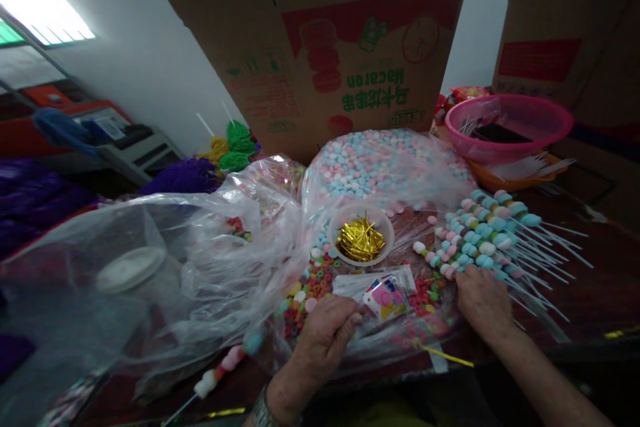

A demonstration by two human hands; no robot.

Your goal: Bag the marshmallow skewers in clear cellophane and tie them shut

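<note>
A big brown cardboard box [240, 27], flat-sided and printed red and green, is towering at twelve o'clock over the dark red worktop [590, 307]. Thin, crinkled clear plastic [190, 233] is spreading across nine o'clock, catching the light. A bulging bag of smooth pastel sweets [370, 167] is slumping just below the box. At three o'clock the candy skewers [480, 233] are lying heaped, puffy blue, pink and white pieces threaded on slim pale sticks. The right hand [485, 303] is touching their near edge, fingers curling under; I'm not able to tell whether its grip is closing on a stick. The left hand [325, 340] is hovering at six o'clock beside the glossy printed packets [387, 297], thumb and forefinger lying close, but whether that grip is pinching anything is staying unclear.

The plastic is blurring a round pale container [133, 273], and the frame is cutting off both forearms. A pink mesh basket [545, 140] is sitting at two o'clock; a round plastic bowl [340, 233] of shiny gold ties [361, 239] is standing between bag and packets, ring-shaped candies [320, 283] scattering below.
</note>
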